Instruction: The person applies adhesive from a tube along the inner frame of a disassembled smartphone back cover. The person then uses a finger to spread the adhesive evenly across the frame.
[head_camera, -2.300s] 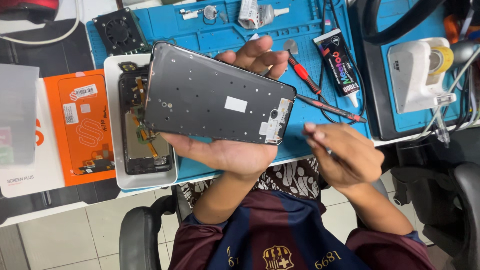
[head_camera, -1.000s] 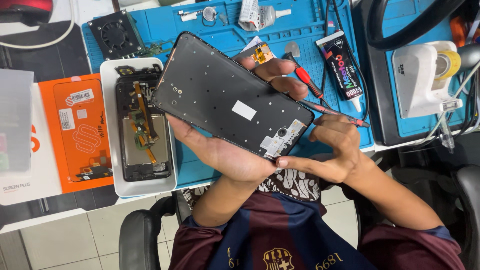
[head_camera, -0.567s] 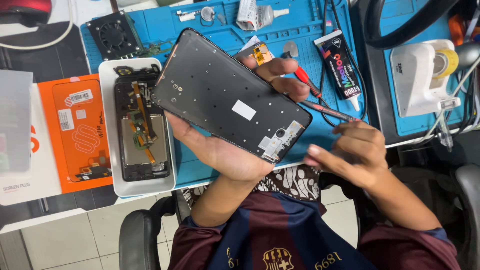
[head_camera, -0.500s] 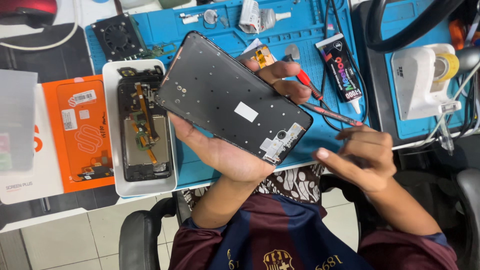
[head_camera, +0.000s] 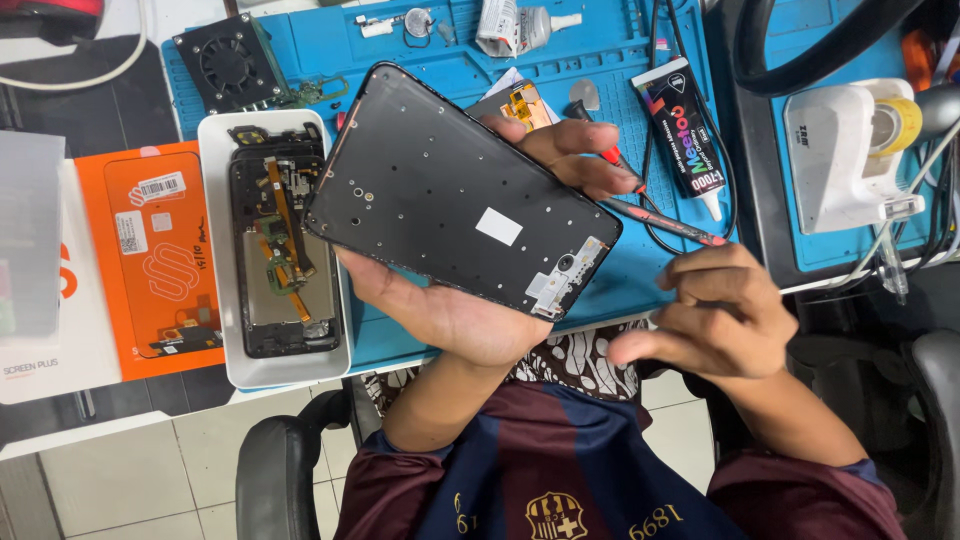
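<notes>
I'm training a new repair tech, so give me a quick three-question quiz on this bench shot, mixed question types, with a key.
1. True or false: the left hand holds the black panel above the blue mat.
2. What lies in the white tray? A) opened phone B) glue tube C) fan
3. Is the right hand touching the panel?

Key: 1 true. 2 A, the opened phone. 3 No, it is apart, fingers curled, beside the panel's lower corner.
</notes>
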